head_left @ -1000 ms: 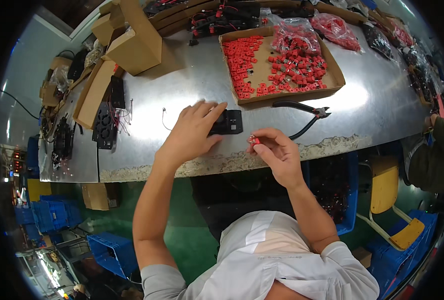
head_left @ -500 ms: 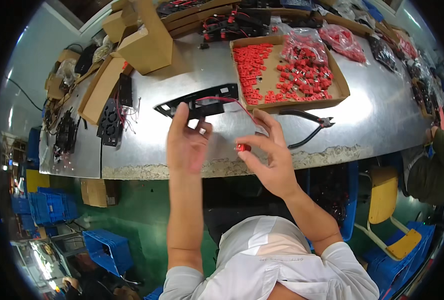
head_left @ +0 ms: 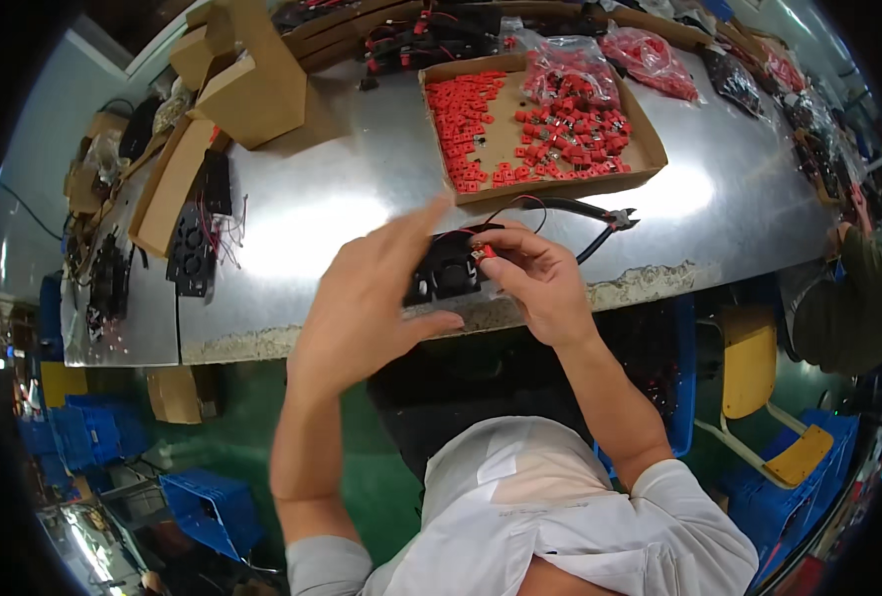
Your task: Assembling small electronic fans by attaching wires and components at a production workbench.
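Right hand [head_left: 548, 286] pinching a red connector [head_left: 483, 252]
Left hand [head_left: 367, 298] spread, blurred; black fan panel [head_left: 451, 278] showing between both hands.

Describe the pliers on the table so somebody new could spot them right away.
On the metal table, find the shallow cardboard tray of small red parts. The pliers lie outside its near edge, just beyond the right hand. Unlike the red parts, they have two long black handles, spread apart, meeting at a silvery head that points right.
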Available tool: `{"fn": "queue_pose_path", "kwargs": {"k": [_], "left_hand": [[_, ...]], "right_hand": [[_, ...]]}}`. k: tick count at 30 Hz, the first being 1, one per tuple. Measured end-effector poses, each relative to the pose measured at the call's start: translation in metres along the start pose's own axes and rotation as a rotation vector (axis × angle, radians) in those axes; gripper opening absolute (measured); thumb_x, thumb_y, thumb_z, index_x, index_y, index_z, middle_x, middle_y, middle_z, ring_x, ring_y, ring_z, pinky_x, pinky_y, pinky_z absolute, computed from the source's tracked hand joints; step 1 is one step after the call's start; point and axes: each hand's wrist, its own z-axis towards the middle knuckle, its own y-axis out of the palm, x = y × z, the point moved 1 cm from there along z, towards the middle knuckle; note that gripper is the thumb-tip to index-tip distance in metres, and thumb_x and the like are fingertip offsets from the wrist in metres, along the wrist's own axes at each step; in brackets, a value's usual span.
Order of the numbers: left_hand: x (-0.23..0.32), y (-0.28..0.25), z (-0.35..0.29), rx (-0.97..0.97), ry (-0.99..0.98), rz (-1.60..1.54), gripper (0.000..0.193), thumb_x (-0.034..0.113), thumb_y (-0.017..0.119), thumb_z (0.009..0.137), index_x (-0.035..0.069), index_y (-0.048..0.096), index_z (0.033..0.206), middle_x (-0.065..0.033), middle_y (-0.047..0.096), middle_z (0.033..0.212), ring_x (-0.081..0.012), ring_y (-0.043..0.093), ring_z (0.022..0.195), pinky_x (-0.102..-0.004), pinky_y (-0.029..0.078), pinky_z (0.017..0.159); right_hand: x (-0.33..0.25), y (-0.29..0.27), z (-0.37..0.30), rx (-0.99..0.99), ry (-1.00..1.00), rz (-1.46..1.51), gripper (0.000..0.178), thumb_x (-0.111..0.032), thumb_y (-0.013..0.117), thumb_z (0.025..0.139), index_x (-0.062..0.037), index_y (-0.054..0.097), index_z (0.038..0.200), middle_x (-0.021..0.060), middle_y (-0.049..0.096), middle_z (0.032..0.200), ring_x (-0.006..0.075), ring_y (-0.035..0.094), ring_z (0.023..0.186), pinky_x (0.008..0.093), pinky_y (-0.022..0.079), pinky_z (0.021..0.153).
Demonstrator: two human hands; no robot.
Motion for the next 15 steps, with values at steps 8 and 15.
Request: {"fn": "queue_pose_path", "kwargs": {"k": [8, 15], "left_hand": [[-0.022, 0.035, 0.012, 0.085, -0.325, -0.288, 0.071, 0.017, 0.080, 0.076, 0.010, 0.048, 0.140, -0.0162, 0.067, 0.117, -0.0286, 0.068, 0.101, -0.0357, 0.053, 0.083], [-0.044, 0.051, 0.006, 0.234, -0.331, -1.511, 0.064, 0.001, 0.065, 0.085, -0.001, 0.040, 0.144, -0.0133, 0.058, 0.124, -0.0222, 0.065, 0.100, -0.0330, 0.053, 0.088]], "right_hand": [[-0.018, 0.009, -0.016, 0.065, -0.468, -0.860, 0.026, 0.008, 0.065, 0.083, 0.0039, 0.064, 0.109, 0.0131, 0.063, 0.119, 0.0182, 0.065, 0.094, 0.0274, 0.053, 0.079], [0.003, 0.018, -0.029, -0.136, -0.673, -1.072, 0.029, 0.008, 0.069, 0.078, 0.0011, 0.066, 0.106, 0.0142, 0.065, 0.109, 0.0280, 0.068, 0.086, 0.0341, 0.057, 0.072]]}}
